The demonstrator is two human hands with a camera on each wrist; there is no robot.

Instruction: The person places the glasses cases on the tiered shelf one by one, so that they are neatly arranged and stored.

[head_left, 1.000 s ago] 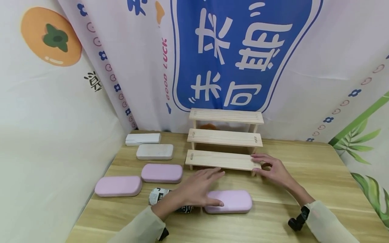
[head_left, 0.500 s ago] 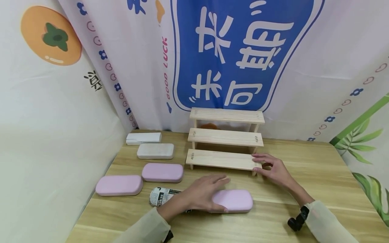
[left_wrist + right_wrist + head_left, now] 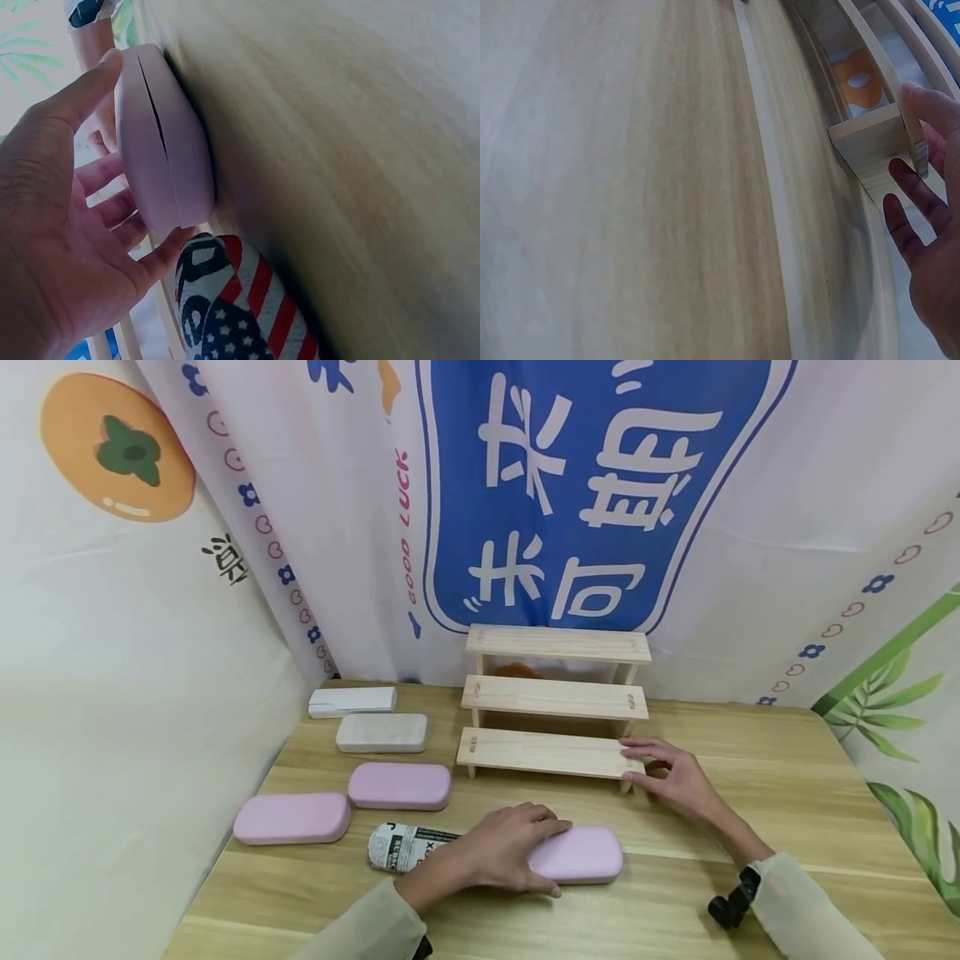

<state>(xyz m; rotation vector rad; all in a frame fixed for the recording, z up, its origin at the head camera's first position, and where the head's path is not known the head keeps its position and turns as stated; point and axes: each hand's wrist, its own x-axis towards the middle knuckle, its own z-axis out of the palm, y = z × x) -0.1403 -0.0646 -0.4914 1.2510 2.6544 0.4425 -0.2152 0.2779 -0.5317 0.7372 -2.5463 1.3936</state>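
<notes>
My left hand point(image 3: 506, 850) reaches over the left end of a pink glasses case point(image 3: 583, 855), thumb along the near side and fingers at the far side. In the left wrist view, the case's seam point(image 3: 154, 112) faces the camera, with the thumb at one edge and fingers behind. Partly under my left forearm lies a newspaper-print glasses case point(image 3: 397, 846); its other end point(image 3: 247, 315) shows stars and red stripes. With my right hand point(image 3: 670, 777) I hold the right end of the lowest board of a three-tier wooden stand point(image 3: 540, 752), fingers on top, thumb at the front edge.
On the table's left side lie two more pink glasses cases point(image 3: 292, 818), a pale grey case point(image 3: 382, 732) and a white case point(image 3: 352, 700). The stand's back is close to the printed curtain point(image 3: 360, 568). Bare wooden tabletop point(image 3: 765, 760) extends on the right.
My left hand has moved slightly right and down, closing in around the left end of the near pink glasses case. My right hand stays on the stand.
</notes>
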